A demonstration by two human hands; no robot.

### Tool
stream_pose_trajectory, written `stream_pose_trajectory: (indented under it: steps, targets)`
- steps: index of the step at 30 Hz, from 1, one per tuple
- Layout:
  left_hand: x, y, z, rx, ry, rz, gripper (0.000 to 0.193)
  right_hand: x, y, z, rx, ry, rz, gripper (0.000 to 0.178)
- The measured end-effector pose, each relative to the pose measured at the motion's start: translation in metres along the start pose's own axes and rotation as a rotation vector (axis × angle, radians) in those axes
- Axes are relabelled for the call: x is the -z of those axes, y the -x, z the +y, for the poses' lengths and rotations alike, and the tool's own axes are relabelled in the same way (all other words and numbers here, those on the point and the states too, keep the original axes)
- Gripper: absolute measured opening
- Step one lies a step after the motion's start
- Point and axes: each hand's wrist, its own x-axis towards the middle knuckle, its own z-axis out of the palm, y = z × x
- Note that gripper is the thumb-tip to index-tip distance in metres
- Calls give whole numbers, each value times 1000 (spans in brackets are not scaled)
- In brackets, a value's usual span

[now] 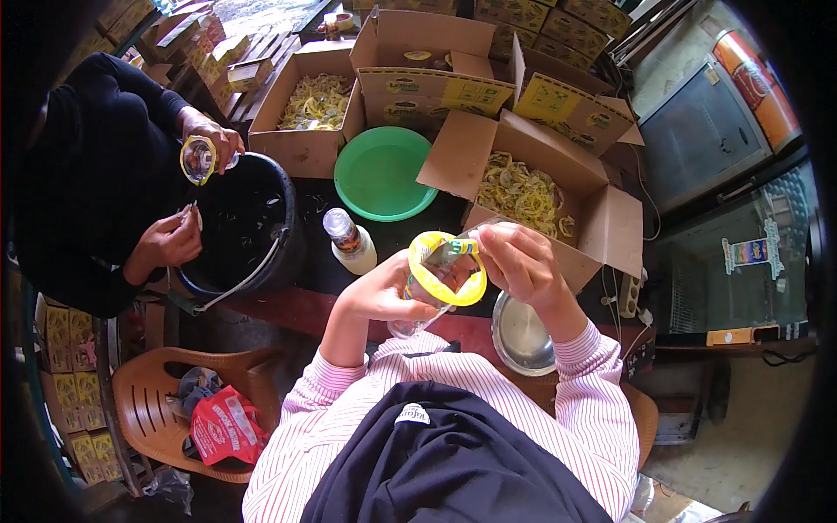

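My left hand (377, 295) is wrapped round a clear plastic cup with a broad yellow rim (473, 291), tilted so its mouth faces up toward me. At the far right edge of that mouth, my right hand (523, 266) pinches a small printed flap of film (460, 247), silvery on one side, which lies partly across the opening. Whether the flap is still joined to the rim, I cannot tell. A bottle (353, 248) with a pale lower part stands just beyond my left hand. Below my right wrist sits a shiny metal bowl (525, 338).
A green basin (343, 170) stands ahead. Open cardboard boxes (615, 222) hold yellow ring-shaped strips. At left, a person's hand (166, 240) is over a black bucket (288, 205); their other hand holds a similar cup (199, 159). A brown chair (144, 392) carries a red bag (228, 427).
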Motion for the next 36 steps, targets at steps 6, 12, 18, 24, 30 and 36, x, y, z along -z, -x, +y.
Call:
stream_pose_trajectory:
  steps: [6, 12, 18, 24, 30, 36]
  targets:
    - [14, 3, -15, 91, 181, -225, 72, -2, -1, -4, 17, -48, 33, 47]
    - [16, -7, -21, 12, 478, -315, 71, 0, -1, -3, -70, -33, 51, 46]
    - [14, -5, -5, -42, 156, 20, 74, 5, 3, 0, -92, 65, 8, 51]
    - [9, -21, -15, -163, -25, 59, 66, 7, 13, 5, -142, 122, -62, 55]
    - [1, -70, -13, -132, -188, 26, 57, 26, 23, 25, -208, 198, -103, 60]
    - [1, -127, -25, -46, -99, -150, 41, 47, 43, 59, -243, 258, -72, 63]
